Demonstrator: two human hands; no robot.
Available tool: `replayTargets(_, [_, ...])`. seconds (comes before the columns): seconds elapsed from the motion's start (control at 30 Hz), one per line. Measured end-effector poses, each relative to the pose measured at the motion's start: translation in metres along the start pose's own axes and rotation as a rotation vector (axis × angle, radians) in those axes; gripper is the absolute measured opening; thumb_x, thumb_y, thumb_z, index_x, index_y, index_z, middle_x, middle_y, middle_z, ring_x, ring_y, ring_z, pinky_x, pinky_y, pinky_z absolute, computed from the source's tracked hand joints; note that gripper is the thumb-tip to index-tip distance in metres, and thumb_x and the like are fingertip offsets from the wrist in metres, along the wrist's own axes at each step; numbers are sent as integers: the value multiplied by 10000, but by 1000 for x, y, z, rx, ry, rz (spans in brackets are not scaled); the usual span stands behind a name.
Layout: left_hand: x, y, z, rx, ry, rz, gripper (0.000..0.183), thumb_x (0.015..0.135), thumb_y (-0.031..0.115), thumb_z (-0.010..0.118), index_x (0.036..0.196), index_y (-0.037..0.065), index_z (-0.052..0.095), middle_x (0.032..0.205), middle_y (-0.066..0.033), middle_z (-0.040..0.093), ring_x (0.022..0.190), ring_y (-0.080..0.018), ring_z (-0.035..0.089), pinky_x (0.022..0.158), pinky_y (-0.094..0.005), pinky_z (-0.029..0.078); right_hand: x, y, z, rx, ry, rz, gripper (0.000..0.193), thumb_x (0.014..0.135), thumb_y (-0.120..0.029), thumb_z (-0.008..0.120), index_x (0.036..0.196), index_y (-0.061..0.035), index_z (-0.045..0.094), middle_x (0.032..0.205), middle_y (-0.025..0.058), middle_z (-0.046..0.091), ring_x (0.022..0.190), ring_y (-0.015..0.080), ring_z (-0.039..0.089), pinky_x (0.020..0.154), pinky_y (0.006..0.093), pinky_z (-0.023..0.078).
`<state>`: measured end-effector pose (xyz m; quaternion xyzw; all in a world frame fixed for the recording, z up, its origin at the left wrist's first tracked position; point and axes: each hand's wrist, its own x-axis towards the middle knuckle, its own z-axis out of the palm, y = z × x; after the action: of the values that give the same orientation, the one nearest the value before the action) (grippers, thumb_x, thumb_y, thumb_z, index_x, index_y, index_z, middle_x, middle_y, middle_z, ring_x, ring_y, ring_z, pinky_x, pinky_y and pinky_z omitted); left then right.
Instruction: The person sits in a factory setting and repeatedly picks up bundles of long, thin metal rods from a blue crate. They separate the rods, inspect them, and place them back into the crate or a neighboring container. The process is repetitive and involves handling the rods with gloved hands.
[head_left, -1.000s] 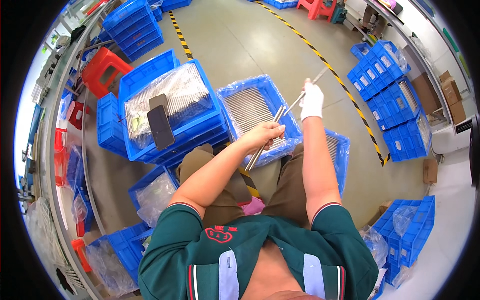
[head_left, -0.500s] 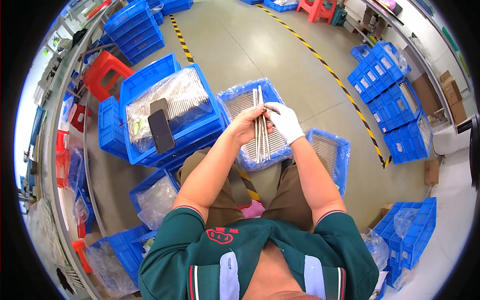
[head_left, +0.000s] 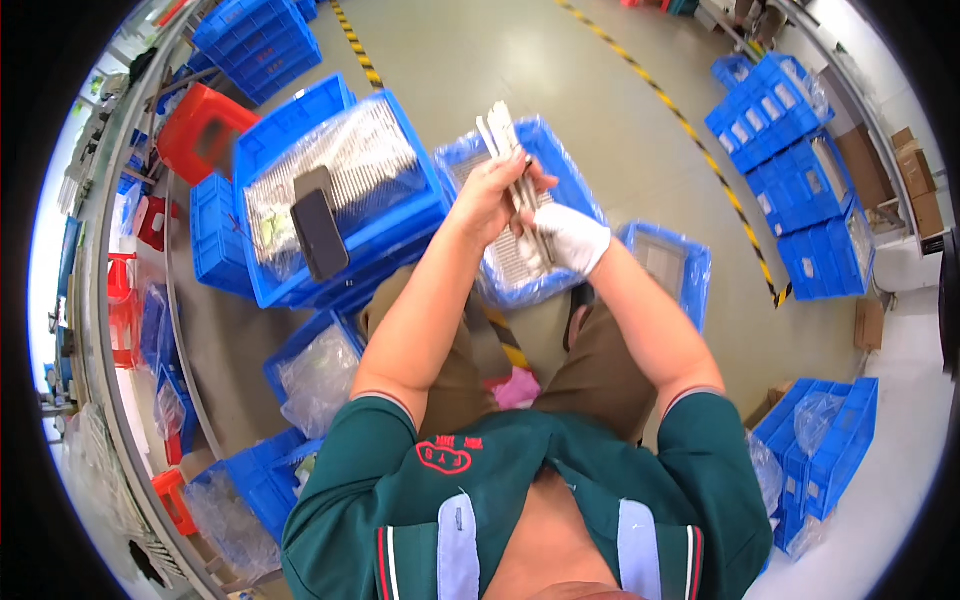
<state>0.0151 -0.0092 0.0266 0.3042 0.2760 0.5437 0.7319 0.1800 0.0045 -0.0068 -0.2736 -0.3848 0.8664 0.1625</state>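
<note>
A bundle of thin silvery metal rods [head_left: 502, 128] is gripped by my bare left hand [head_left: 488, 200], its fingers wrapped round the middle. My right hand [head_left: 570, 240], in a white glove, is closed round the nearer part of the same bundle. The rods are tilted, their far ends fanning slightly apart. Below both hands is a blue bin [head_left: 572, 180] lined with clear plastic, with many similar rods lying in rows in it. My hands cover part of its contents.
To the left, stacked blue bins [head_left: 385, 255] carry more rods under plastic, with a dark phone [head_left: 320, 235] on top. Another lined bin [head_left: 695, 275] stands right of my knee. A red stool [head_left: 195, 135] is far left. More bins [head_left: 785, 180] are stacked at right.
The bundle has tilted and moved slightly away from me. My right hand has gone from beside the rods' upper part to their nearer part. The whole view has shifted a little.
</note>
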Motion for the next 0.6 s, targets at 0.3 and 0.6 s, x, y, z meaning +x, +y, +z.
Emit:
replayTargets(0.3, [-4,8,18,381,-54,183,280,881,328,617,879,50,646,929,-47,634,943,-172,588,843,-306,451,-23,-26,-7,105,-178,39,309,905,-368,585,778,-133,430,546,-66,312,396,45,244,367,205,190])
replayTargets(0.6, [-19,38,-13,251,284,248,279,907,343,591,871,71,644,961,-55,657,856,-140,617,768,-299,464,14,-25,-125,-1654,663,211,389,787,-406,639,994,-78,608,899,166,653,860,310,622,792,393,477])
